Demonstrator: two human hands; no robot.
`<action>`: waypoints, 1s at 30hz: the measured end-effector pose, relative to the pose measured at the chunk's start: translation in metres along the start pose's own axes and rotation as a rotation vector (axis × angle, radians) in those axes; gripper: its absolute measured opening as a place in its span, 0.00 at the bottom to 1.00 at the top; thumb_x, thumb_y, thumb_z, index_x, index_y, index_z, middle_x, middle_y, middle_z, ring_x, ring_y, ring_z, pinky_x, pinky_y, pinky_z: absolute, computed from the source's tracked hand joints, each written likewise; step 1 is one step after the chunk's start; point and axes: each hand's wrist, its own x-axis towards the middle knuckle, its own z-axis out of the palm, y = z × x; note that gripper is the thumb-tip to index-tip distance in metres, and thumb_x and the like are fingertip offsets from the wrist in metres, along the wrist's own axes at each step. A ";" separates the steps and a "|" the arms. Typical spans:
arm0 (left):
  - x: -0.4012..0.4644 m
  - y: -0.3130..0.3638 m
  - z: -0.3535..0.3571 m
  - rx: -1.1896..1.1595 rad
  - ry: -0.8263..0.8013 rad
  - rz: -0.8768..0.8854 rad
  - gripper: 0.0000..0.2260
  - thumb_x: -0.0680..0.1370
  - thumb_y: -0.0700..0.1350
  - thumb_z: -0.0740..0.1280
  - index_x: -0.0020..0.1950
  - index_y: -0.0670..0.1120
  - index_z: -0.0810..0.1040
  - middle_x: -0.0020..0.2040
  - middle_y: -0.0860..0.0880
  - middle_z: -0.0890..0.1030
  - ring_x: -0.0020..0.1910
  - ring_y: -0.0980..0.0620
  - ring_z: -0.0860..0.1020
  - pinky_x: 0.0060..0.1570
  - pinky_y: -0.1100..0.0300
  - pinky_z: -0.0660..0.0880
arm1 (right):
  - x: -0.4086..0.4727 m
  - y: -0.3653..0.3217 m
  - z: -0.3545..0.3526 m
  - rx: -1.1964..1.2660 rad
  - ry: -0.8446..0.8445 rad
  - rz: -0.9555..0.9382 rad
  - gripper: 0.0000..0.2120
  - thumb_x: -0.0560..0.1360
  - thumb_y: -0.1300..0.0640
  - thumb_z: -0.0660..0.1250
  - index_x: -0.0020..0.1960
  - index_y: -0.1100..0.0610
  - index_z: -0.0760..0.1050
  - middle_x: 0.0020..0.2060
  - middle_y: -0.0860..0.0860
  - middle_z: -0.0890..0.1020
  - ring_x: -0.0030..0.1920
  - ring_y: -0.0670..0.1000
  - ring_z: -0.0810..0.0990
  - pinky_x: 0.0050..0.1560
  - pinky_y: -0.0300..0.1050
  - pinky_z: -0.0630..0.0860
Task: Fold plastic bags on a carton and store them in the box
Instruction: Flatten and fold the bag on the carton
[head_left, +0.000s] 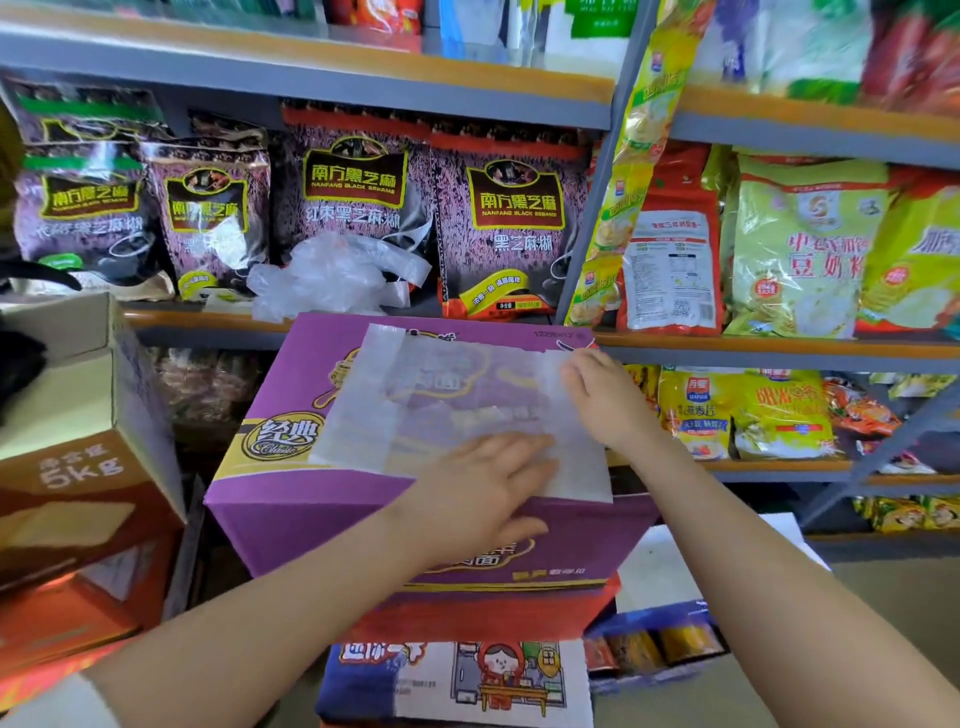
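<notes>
Shop aisle, stocked shelves (779, 348) behind. Left hand (488, 483) flat, fingers straight, pressing bag (447, 410) onto purple carton (291, 509). Right hand (602, 400) fingers bent at bag's far right edge; grip unclear. Open box (88, 395) at left. Crumpled bags (332, 275) on shelf beyond.

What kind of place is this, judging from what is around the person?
Most likely a small grocery shop or its stockroom. Metal shelves hold rows of packaged food, such as black sesame paste bags and soy milk powder bags, and stacked cartons like the purple carton stand below.
</notes>
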 end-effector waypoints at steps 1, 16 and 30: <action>0.005 0.008 0.005 0.010 0.009 -0.006 0.21 0.70 0.59 0.64 0.56 0.47 0.78 0.57 0.47 0.80 0.51 0.48 0.80 0.48 0.58 0.77 | 0.010 0.003 -0.001 0.015 -0.012 -0.007 0.16 0.81 0.58 0.52 0.56 0.67 0.72 0.59 0.61 0.74 0.60 0.61 0.71 0.60 0.52 0.68; -0.012 0.046 0.007 -0.438 0.285 -0.464 0.06 0.78 0.51 0.57 0.48 0.51 0.70 0.36 0.58 0.79 0.36 0.58 0.76 0.38 0.65 0.70 | 0.006 0.044 -0.015 0.181 -0.021 -0.265 0.08 0.77 0.60 0.61 0.51 0.57 0.79 0.64 0.52 0.71 0.64 0.51 0.70 0.59 0.41 0.66; -0.046 0.017 -0.023 -1.116 0.852 -1.155 0.09 0.73 0.59 0.59 0.40 0.57 0.75 0.46 0.51 0.77 0.49 0.51 0.72 0.53 0.50 0.67 | -0.046 0.017 -0.024 0.863 -0.351 -0.250 0.17 0.75 0.66 0.64 0.51 0.44 0.75 0.44 0.33 0.82 0.49 0.34 0.80 0.54 0.35 0.76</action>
